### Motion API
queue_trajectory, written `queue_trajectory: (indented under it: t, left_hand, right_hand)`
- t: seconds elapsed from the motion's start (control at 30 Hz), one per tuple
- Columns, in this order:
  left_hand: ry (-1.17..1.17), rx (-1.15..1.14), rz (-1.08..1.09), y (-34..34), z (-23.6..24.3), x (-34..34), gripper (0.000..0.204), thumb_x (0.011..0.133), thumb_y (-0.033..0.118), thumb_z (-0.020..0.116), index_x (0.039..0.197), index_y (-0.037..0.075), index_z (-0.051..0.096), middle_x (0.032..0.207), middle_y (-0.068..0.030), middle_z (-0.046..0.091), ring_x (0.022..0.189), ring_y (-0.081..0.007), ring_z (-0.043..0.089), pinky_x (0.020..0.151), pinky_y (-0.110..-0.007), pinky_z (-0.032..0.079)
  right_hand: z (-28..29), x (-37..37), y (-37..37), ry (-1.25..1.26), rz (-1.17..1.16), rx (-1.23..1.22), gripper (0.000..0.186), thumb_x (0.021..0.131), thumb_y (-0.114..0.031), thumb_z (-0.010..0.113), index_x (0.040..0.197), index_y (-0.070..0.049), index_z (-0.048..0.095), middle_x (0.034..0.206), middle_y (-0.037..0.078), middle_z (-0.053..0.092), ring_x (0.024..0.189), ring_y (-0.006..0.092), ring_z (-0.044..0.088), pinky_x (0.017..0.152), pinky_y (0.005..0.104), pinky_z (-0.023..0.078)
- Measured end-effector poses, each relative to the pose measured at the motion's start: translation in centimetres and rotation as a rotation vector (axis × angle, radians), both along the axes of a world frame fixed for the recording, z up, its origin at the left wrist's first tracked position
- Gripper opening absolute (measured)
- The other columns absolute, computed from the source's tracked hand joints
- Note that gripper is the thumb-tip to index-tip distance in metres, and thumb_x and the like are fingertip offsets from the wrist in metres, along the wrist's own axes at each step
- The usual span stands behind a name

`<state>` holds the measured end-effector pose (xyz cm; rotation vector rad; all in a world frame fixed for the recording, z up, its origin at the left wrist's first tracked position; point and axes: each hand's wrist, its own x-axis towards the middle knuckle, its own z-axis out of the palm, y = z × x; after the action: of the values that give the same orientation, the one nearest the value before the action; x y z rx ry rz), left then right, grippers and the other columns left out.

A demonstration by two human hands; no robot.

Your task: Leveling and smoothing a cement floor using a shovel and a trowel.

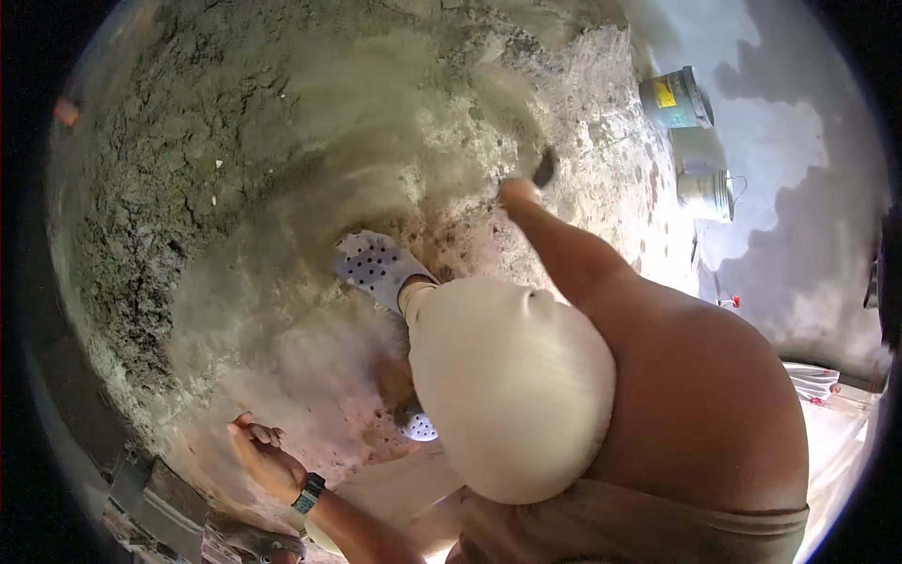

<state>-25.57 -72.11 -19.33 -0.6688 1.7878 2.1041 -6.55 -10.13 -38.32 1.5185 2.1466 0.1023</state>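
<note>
My right hand (521, 193) reaches out ahead over the floor, closed and smeared by motion. A dark tool (545, 167) shows at its far right side; the blur hides its exact kind. Under it lies a rough, pale, speckled strip beside the smoothed grey mortar (310, 179). My left hand (263, 456), with a black watch (308, 493) at the wrist, hangs at lower left, its fingers loosely bent and nothing seen in them. Between my arms, my knee in cream cloth (512, 385) hides part of the floor. A white clog with holes (376, 268) stands on the mortar.
Lumpy, unsmoothed mortar (141, 273) spreads along the left. At the right, by a blotched grey wall, stand a grey bucket with a yellow label (676, 97) and a whitish pail with a wire handle (707, 195). Grey blocks (155, 508) lie at lower left.
</note>
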Motion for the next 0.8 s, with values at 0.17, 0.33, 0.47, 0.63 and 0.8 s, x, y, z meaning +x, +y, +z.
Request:
queue_trajectory:
  t: [0.17,0.33,0.47,0.63,0.8]
  left_hand:
    - [-0.065,-0.162,0.033,-2.2,-2.1,0.8,0.041,0.096,0.045,0.058,0.097,0.004,0.061,0.064,0.0032,0.041,0.056,-0.0085,0.037,0.057,-0.026,0.034]
    - [-0.067,-0.119,0.003,-0.6,-2.1,-0.1,0.04,0.095,0.044,0.059,0.098,0.004,0.061,0.064,0.0033,0.041,0.056,-0.0087,0.038,0.056,-0.026,0.035]
    - [-0.073,-0.107,-0.07,2.0,-3.0,-1.2,0.04,0.094,0.044,0.06,0.099,0.004,0.061,0.064,0.0034,0.04,0.057,-0.009,0.038,0.056,-0.027,0.037]
    - [-0.099,-0.108,-0.034,0.1,-3.5,-0.8,0.043,0.094,0.047,0.06,0.1,0.004,0.062,0.063,0.0035,0.039,0.057,-0.0082,0.039,0.056,-0.026,0.038]
    - [-0.108,-0.196,-0.026,0.9,-2.9,-1.5,0.043,0.093,0.047,0.06,0.101,0.004,0.062,0.063,0.0035,0.041,0.057,-0.0076,0.04,0.055,-0.026,0.038]
  right_hand:
    - [4.8,-16.9,-11.5,0.441,0.062,-0.445,0.042,0.086,-0.032,0.056,0.106,0.004,0.064,0.105,0.023,0.066,0.101,0.0354,0.063,0.088,0.0451,0.048]
    - [7.4,-16.7,-7.6,0.806,0.134,-0.21,0.035,0.082,-0.025,0.063,0.102,0.003,0.064,0.105,0.024,0.066,0.098,0.036,0.064,0.086,0.0448,0.05]
    - [3.9,-0.5,12.2,0.078,0.16,0.103,0.022,0.081,-0.024,0.064,0.097,-0.009,0.072,0.095,0.015,0.071,0.088,0.0268,0.07,0.072,0.0386,0.054]
    - [1.0,-3.3,10.7,-0.355,0.553,-0.113,0.022,0.079,-0.023,0.068,0.096,-0.01,0.073,0.098,0.012,0.071,0.089,0.0254,0.069,0.071,0.0407,0.055]
    - [0.9,-23.6,-3.1,0.511,0.126,-0.27,0.03,0.085,-0.027,0.054,0.091,-0.004,0.072,0.091,0.017,0.07,0.082,0.0334,0.068,0.071,0.0456,0.052]
